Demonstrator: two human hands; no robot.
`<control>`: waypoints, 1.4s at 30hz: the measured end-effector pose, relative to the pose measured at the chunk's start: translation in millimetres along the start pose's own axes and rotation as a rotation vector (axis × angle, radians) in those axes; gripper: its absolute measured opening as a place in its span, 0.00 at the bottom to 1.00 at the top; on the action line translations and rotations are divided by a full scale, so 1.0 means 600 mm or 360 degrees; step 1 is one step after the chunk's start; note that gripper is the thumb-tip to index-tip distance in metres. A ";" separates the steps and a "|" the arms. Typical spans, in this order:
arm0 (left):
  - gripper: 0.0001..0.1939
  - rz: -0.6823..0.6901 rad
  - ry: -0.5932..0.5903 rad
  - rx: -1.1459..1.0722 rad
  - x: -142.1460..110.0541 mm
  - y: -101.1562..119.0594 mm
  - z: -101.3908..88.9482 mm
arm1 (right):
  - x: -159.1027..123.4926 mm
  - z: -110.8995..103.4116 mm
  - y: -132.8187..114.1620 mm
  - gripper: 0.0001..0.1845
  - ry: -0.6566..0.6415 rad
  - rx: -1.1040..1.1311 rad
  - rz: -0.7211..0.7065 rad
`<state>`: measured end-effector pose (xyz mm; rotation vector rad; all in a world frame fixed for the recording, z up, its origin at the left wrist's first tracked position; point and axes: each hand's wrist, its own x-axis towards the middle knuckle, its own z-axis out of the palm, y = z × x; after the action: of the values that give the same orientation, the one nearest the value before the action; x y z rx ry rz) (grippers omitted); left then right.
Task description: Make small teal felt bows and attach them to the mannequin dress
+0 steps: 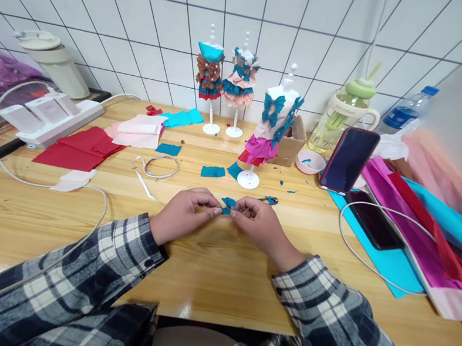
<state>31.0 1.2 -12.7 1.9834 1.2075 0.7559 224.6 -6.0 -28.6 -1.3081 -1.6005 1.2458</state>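
Between my two hands is a small teal piece of crepe paper (229,202), gathered and pinched at both sides. My left hand (188,213) grips its left side with thumb and forefinger. My right hand (263,229) pinches the right side the same way. Just beyond them stands a small white mannequin (279,93) with teal bows and a pink and red ruffled skirt. Flat teal pieces (213,172) lie left of its base. Scissors (269,200) rest behind my right hand, their blades partly hidden.
Two dressed mannequins (208,67) stand by the tiled wall. Left are red paper (81,148), a power strip (61,119) and a looping cable. Right are an upright phone (348,160), a flat black phone (374,220), a pink bowl (310,162), a green-lidded jug (343,118) and coloured sheets.
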 end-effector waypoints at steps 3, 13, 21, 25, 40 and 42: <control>0.11 -0.0003 -0.0009 0.0018 0.000 -0.002 -0.001 | -0.001 -0.003 -0.001 0.04 0.0032 -0.0095 -0.0025; 0.17 -0.0226 -0.0104 -0.0336 0.000 0.001 0.002 | 0.004 0.002 0.008 0.05 -0.0194 0.0130 0.0149; 0.14 -0.0571 -0.0101 -0.0882 -0.001 -0.006 0.008 | 0.001 0.011 -0.002 0.04 -0.0146 0.0150 0.0135; 0.15 -0.0562 -0.0115 -0.0927 0.000 -0.009 0.007 | -0.001 0.011 -0.005 0.13 -0.0099 0.0246 0.0105; 0.14 -0.0531 -0.0066 -0.0835 0.001 -0.005 0.010 | 0.003 0.008 0.008 0.13 -0.0091 0.0124 0.0029; 0.15 -0.0465 -0.0113 -0.0719 0.001 -0.007 0.012 | 0.002 0.009 0.007 0.14 -0.0020 0.0148 -0.0003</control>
<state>34.5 1.1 -20.3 1.4190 1.1335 0.7253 220.4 -6.0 -34.4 -1.2428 -1.5331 1.3136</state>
